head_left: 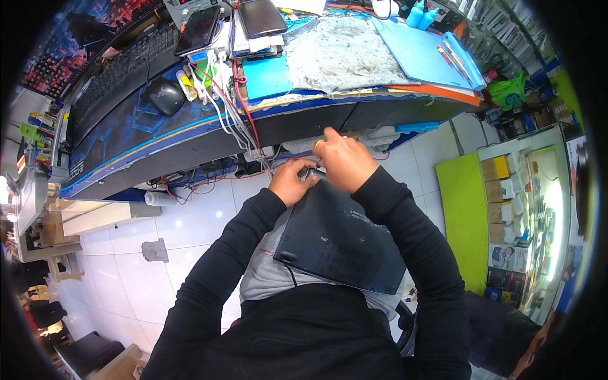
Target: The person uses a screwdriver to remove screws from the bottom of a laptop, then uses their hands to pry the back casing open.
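Note:
A black laptop (342,244) lies across my lap with its underside up, showing vents, small labels and rubber feet. My left hand (292,182) grips its far left corner, thumb on top and fingers curled at the edge. Close beside it, my right hand (345,161) is closed over the laptop's far edge, its knuckles up. Whatever sits between the right fingers is hidden by the hand. A short dark cord (291,273) hangs at the laptop's near left side.
Ahead stands a workbench with a dirty grey mat (342,54), a blue sheet (418,50), phones (261,18), a mouse (163,95) and a keyboard (123,69). Cables (231,114) hang down its front. A lit display case (529,221) with a green side stands at right.

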{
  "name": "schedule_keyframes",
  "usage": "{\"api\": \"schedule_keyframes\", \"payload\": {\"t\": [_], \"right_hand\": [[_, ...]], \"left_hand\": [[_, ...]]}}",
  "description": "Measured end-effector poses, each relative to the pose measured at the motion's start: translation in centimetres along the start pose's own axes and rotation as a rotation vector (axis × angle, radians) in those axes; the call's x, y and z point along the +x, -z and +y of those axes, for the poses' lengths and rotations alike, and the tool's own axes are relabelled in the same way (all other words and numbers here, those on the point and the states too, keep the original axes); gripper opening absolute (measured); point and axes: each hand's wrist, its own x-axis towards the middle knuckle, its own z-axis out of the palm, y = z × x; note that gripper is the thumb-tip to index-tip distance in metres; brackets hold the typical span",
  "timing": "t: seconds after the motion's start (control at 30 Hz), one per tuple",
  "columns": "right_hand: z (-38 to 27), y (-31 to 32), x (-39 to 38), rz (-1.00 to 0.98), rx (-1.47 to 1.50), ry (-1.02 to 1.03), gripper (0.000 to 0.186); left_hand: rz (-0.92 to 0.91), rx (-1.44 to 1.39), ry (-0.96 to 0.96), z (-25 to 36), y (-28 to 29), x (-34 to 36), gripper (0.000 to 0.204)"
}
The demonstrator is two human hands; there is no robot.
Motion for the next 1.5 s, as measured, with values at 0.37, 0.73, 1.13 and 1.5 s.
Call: {"api": "schedule_keyframes", "payload": {"t": [0.37,0.73,1.13,1.5], "right_hand": [[0.1,-0.2,-0.4,-0.067,-0.044,-0.088,0.023],[0.1,-0.3,-1.2,0.026,0.063,-0.162,0.01],[0.7,-0.9,-2.8,0.159,0.279,-0.061,0.009],[1.5,-0.5,-5.2,0.28,0.389,-0.099,0.012]], "left_hand": [[-0.007,0.001,-0.004,0.2,0.0,0.0,0.035],[0.003,0.011,-0.031,0.6,0.3,-0.1,0.035],[-0.085,0.166,-0.095,2.1,2.0,0.9,0.026],[-0.198,0.454,-0.226,3.3,2.8,2.3,0.017]]}}
